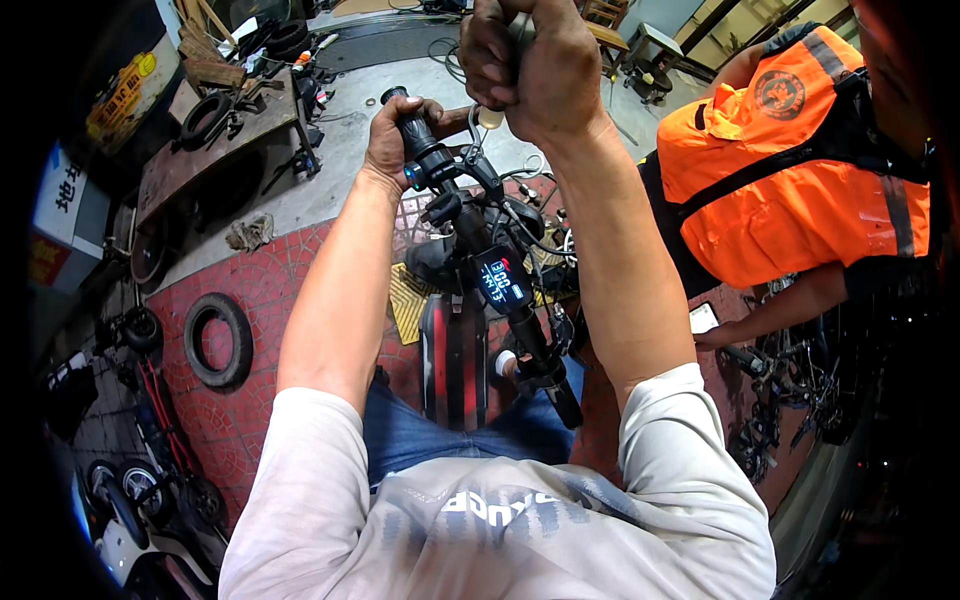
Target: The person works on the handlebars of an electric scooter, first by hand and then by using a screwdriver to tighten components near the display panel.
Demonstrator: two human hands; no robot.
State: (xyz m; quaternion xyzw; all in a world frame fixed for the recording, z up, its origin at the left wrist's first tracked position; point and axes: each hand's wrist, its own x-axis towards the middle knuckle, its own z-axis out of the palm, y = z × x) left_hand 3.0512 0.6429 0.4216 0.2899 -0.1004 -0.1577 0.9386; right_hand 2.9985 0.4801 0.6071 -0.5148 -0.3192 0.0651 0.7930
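Note:
An electric scooter's handlebar [468,222] runs slantwise in front of me, with a lit display [500,280] at its middle. My left hand [388,140] is closed round the black rubber grip [425,142] at the bar's far end. Just right of it, my right hand [535,75] makes a fist above the brake lever [484,165]. A pale rounded end [490,118] shows below that fist; what it belongs to is mostly hidden by the fingers. Black cables [525,220] loop beside the bar. Under it, between my legs, lies the scooter's black-and-red deck [455,360].
At right stands a person in an orange vest [780,170], holding a phone [703,318]. A loose tyre [218,341] lies on red tiles at left. Beyond is a cluttered wooden workbench [225,150]. Parked scooters [145,500] line the lower left; bike parts [770,390] crowd the right.

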